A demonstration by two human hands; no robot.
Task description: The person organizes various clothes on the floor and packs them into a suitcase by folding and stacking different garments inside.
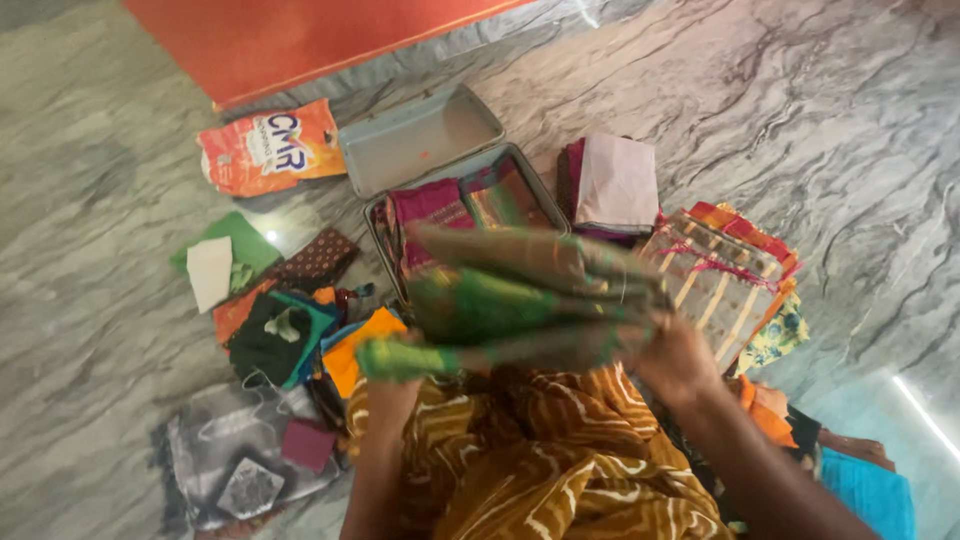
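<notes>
A folded green and olive cloth (510, 295) is held flat above my lap, blurred by motion. My left hand (395, 385) grips its left end from below, mostly hidden under the fabric. At its right end is my right hand (675, 360), closed on the edge. Just beyond the cloth lies an open grey suitcase (420, 140) on the marble floor, with folded magenta and striped cloths (460, 205) packed inside. My lap is covered by mustard and brown patterned fabric (540, 470).
A pink and maroon folded stack (612, 185) and a checked cream cloth (715, 280) lie right of the suitcase. Small fabric pieces (285, 320) are strewn at left, with an orange plastic bag (268, 148), a grey printed bag (235, 460) and an orange mat (300, 40).
</notes>
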